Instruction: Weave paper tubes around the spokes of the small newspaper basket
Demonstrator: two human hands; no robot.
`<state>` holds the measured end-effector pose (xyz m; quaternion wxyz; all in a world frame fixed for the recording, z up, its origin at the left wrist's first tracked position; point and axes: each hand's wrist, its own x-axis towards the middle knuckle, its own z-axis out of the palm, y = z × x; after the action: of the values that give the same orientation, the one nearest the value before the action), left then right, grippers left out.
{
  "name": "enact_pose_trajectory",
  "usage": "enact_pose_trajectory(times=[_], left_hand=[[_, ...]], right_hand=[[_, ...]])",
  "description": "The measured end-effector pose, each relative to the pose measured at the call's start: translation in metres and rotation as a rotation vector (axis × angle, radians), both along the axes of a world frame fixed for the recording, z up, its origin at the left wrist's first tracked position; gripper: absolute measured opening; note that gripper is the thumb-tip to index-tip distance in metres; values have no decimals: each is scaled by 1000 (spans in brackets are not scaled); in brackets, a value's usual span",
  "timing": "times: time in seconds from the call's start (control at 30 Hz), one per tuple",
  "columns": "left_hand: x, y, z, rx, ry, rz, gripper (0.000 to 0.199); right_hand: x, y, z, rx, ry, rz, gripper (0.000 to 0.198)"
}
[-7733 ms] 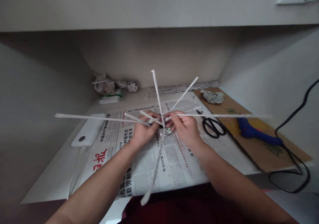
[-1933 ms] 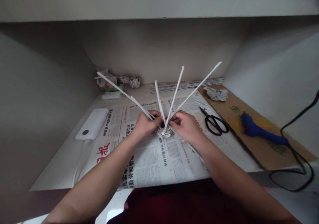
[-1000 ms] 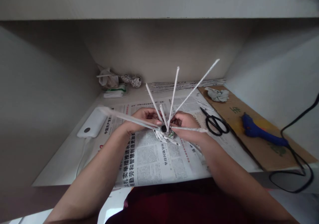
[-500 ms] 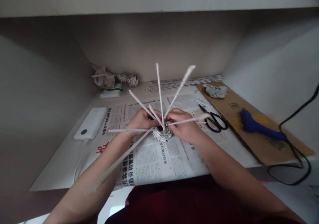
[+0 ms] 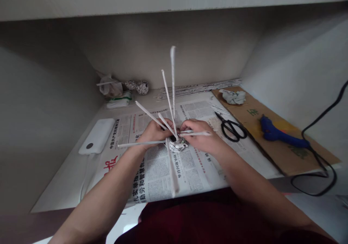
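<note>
A small round woven piece of rolled newspaper [image 5: 178, 147] is held low over the newspaper sheet, with a dark hollow in its top. Several white paper tubes [image 5: 165, 88] stick out of it, upward, sideways and toward me. My left hand [image 5: 153, 132] is closed around its left side, with tubes passing by the fingers. On the right rim, the bent fingers of my right hand [image 5: 199, 133] are closed, and one paper tube [image 5: 197, 133] lies across them. The fingertips of both hands are partly hidden behind the piece and tubes.
Black scissors [image 5: 232, 128] lie to the right, beside cardboard [image 5: 293, 160] bearing a blue glue gun [image 5: 282, 137] with a black cord and a crumpled wad [image 5: 233, 96]. Behind are a bundle of paper tubes [image 5: 201, 88] and a woven piece [image 5: 137, 87]. A white power bank [image 5: 98, 136] lies left.
The tube that leaned to the upper right now stands nearly upright. The one that pointed lower left now points straight toward me. Both hands stay at the woven piece; the view has shifted slightly.
</note>
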<state>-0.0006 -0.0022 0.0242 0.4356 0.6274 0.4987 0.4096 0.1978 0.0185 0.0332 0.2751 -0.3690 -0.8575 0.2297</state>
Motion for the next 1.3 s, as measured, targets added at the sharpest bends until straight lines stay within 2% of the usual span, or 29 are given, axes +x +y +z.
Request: enact_pose_trajectory(times=[0.17, 0.37, 0.5, 0.63, 0.7, 0.8, 0.9, 0.93, 1.07, 1.3], left_hand=[[2, -1, 3, 41, 57, 19, 13], [-2, -1, 5, 43, 89, -44, 11], [-4, -2, 7, 66, 133, -83, 9], [-3, -1, 4, 99, 111, -8, 11], [-1, -1, 1, 84, 66, 62, 10], [1, 0, -2, 59, -23, 116, 11], [4, 0, -3, 48, -41, 90, 17], [4, 0, -3, 49, -26, 89, 18], [7, 0, -4, 72, 22, 142, 15], [12, -1, -5, 111, -51, 115, 12]], right_hand=[[-1, -3, 1, 16, 26, -27, 9], [-1, -1, 2, 66, 72, 19, 12], [0, 0, 2, 206, 65, 64, 13], [-1, -4, 3, 438, 82, -82, 17], [-2, -6, 3, 469, 89, -124, 17], [-4, -7, 1, 362, 95, -74, 16], [-8, -6, -2, 229, 139, -54, 9], [-9, -5, -2, 192, 164, -65, 5], [-10, -4, -6, 58, 239, -163, 13], [-12, 8, -17, -448, 544, -243, 10]])
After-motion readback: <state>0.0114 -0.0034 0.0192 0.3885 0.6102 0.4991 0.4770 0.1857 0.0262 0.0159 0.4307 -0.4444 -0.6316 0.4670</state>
